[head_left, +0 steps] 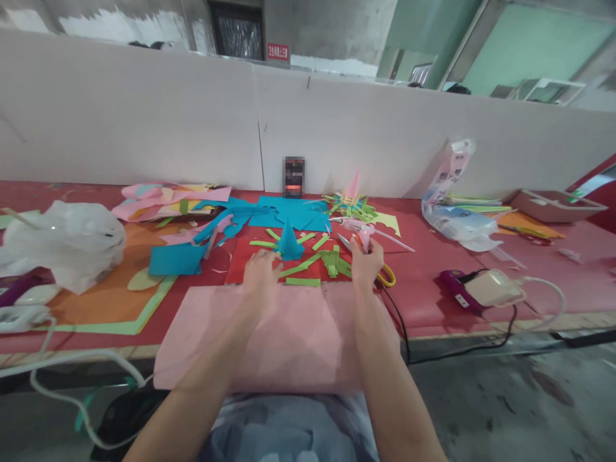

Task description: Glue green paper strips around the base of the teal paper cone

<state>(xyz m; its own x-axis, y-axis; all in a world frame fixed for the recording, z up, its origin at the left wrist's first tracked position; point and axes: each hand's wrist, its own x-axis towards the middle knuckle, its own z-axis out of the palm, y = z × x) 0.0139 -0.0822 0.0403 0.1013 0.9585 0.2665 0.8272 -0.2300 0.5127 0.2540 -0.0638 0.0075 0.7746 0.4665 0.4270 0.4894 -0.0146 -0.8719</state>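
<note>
A blue paper cone (pixel 289 241) stands upright on a red sheet (pixel 235 263), with green strips spread around its base. My left hand (pixel 262 273) is at the cone's left, by the strips; its fingers are bent and blurred, and whether they hold anything is unclear. My right hand (pixel 366 262) is closed around a small pink tool, perhaps a glue gun (pixel 364 236), to the right of the cone. Beside that hand lie scissors with yellow handles (pixel 387 276). Loose green strips (pixel 331 260) lie between the cone and my right hand. A pink sheet (pixel 289 333) lies in front of me.
Behind stands a finished-looking pink cone (pixel 352 186) with green strips. Blue paper (pixel 293 213) and scraps (pixel 176 260) lie around. A plastic bag (pixel 72 240) is left; a purple device (pixel 462 292) with cables, plastic packaging (pixel 457 218) and a pink box (pixel 553 206) are right.
</note>
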